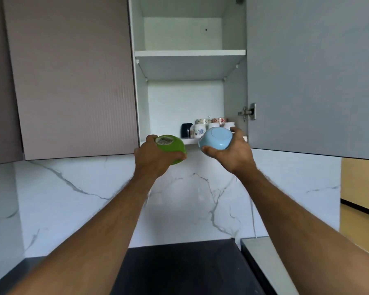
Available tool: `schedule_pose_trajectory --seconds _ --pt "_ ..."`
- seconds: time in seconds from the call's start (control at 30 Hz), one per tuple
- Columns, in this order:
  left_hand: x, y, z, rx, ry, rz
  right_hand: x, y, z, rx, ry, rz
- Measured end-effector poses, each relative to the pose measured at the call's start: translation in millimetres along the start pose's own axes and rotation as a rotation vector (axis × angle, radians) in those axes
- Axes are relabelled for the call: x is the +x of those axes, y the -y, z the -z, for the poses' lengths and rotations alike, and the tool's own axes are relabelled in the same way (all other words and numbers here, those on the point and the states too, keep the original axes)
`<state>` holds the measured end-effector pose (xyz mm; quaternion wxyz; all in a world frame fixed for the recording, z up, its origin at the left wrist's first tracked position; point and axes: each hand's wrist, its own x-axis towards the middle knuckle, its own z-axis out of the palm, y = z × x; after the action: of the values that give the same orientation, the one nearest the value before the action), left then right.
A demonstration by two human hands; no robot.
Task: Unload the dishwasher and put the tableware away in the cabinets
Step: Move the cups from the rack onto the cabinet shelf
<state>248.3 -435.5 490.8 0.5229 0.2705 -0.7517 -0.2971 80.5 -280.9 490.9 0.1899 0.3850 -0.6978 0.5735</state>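
Note:
Both arms reach up toward an open wall cabinet (pixel 190 53). My left hand (pixel 152 157) grips a green bowl (pixel 173 145) with a barcode sticker on its underside, held just below the lower shelf's front edge (pixel 190 141). My right hand (pixel 232 152) holds a light blue bowl (pixel 215 138), its base turned toward me, in front of that shelf. Behind the bowls, several cups stand on the shelf: a dark mug (pixel 186 130) and white flowered mugs (pixel 200 129). The upper shelf looks bare.
The cabinet's grey door (pixel 311 77) stands open to the right, its hinge (pixel 248 111) near my right hand. A closed ribbed brown door (pixel 73 77) is on the left. White marble backsplash (pixel 190 199) runs below, above a dark countertop (pixel 179 267).

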Motion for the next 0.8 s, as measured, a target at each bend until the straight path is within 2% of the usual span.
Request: schedule_pose_trajectory --seconds 0.33,0.57,0.8 --pt "92 3 -10 0.117 -0.023 0.032 74 13 -65 0.038 0.007 0.034" --pt "157 5 -31 0.237 -0.105 0.02 148 18 -103 0.014 0.031 0.105" --pt "197 25 -62 0.384 -0.038 0.035 208 14 -135 0.017 0.079 0.152"
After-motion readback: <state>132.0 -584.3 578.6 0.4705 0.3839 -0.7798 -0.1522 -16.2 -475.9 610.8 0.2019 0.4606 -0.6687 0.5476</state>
